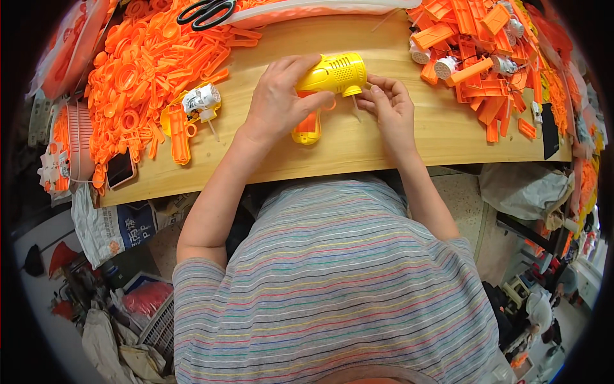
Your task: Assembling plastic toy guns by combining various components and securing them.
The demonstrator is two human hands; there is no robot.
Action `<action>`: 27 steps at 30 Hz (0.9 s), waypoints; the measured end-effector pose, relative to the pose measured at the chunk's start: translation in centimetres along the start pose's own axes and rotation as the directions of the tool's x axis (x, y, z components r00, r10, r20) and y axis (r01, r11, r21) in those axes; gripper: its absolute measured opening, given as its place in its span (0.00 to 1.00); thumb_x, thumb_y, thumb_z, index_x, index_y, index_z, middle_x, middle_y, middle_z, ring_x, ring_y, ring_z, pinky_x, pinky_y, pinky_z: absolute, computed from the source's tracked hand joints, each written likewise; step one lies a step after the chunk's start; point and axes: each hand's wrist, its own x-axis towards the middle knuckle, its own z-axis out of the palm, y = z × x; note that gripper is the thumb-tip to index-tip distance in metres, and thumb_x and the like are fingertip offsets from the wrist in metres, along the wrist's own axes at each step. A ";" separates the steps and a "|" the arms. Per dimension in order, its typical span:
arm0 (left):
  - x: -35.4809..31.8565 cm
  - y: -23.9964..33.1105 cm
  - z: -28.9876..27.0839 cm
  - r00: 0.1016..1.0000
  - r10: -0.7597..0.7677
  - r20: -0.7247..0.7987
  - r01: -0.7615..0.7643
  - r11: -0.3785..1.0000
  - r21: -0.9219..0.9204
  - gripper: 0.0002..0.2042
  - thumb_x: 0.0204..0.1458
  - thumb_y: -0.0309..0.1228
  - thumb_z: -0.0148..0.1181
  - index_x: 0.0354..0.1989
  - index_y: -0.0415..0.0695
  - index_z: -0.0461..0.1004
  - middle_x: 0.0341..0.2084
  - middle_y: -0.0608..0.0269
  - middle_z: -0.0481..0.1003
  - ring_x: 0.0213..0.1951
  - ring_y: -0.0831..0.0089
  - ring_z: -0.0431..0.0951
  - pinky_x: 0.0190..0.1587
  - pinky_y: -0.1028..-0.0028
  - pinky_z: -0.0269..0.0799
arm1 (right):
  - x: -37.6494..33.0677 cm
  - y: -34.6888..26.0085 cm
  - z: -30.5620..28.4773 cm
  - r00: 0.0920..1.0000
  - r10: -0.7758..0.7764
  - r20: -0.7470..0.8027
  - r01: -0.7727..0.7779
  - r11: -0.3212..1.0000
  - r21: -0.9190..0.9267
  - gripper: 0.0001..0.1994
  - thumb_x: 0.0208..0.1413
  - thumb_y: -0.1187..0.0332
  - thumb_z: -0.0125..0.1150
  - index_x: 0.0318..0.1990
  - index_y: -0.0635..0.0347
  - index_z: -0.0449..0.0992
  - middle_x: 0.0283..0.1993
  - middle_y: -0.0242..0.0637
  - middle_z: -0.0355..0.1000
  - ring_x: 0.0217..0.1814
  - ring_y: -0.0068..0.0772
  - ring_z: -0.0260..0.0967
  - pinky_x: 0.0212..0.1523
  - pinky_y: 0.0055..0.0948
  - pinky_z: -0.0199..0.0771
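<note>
left hand (278, 96) wraps yellow toy gun (331, 75) from its left, on the surface (384, 137) | gun's long axis runs left-right, grip pointing down | right hand (387, 102) pinches at muzzle end, nearer the thin stick (355, 109) | grip half hidden; pinched part too small to tell

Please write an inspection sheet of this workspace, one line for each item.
Surface: wooden table, bare only in the middle.
Job's things: yellow toy gun with orange trigger, held over the table.
Clutter: pile of orange plastic parts at left; orange parts with small white motors at right; black scissors; phone; orange toy gun half.
Grips: left hand wraps the toy's body; right hand pinches its front end.
Cables: thin wires among the right pile, hard to trace.
Surroundings: bags and boxes on the floor.
</note>
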 end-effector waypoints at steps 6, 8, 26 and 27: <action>0.3 0.1 -0.1 0.998 -0.051 0.031 0.053 0.998 -0.036 0.28 0.43 0.34 0.72 0.54 0.38 0.73 0.46 0.50 0.75 0.48 0.57 0.76 0.52 0.66 0.72 | 0.2 -0.2 0.3 1.000 0.030 -0.010 -0.029 0.999 0.045 0.12 0.66 0.71 0.48 0.52 0.69 0.67 0.48 0.42 0.69 0.48 0.31 0.74 0.49 0.27 0.79; 0.4 0.2 -0.2 0.991 -0.115 0.068 0.118 0.992 -0.047 0.28 0.43 0.34 0.72 0.54 0.40 0.73 0.47 0.50 0.74 0.49 0.57 0.76 0.53 0.65 0.71 | 0.2 -0.6 0.5 0.998 0.067 -0.007 -0.067 0.997 0.047 0.12 0.66 0.71 0.49 0.53 0.68 0.66 0.49 0.42 0.69 0.49 0.31 0.74 0.49 0.27 0.79; -2.1 2.2 -0.9 0.960 0.047 -0.275 -0.147 0.922 -0.357 0.23 0.50 0.34 0.67 0.54 0.42 0.73 0.51 0.54 0.71 0.51 0.63 0.72 0.54 0.67 0.69 | -1.7 -2.7 3.3 0.963 -0.242 0.119 0.240 0.970 0.026 0.25 0.54 0.68 0.68 0.55 0.61 0.62 0.46 0.36 0.70 0.46 0.24 0.70 0.47 0.24 0.74; -2.1 2.3 -0.9 0.960 0.045 -0.276 -0.146 0.923 -0.357 0.23 0.50 0.34 0.67 0.54 0.42 0.73 0.51 0.54 0.71 0.51 0.63 0.72 0.54 0.67 0.69 | -1.9 -2.8 3.4 0.956 -0.259 0.136 0.257 0.966 0.030 0.26 0.53 0.68 0.68 0.56 0.61 0.61 0.47 0.36 0.69 0.46 0.24 0.70 0.47 0.24 0.74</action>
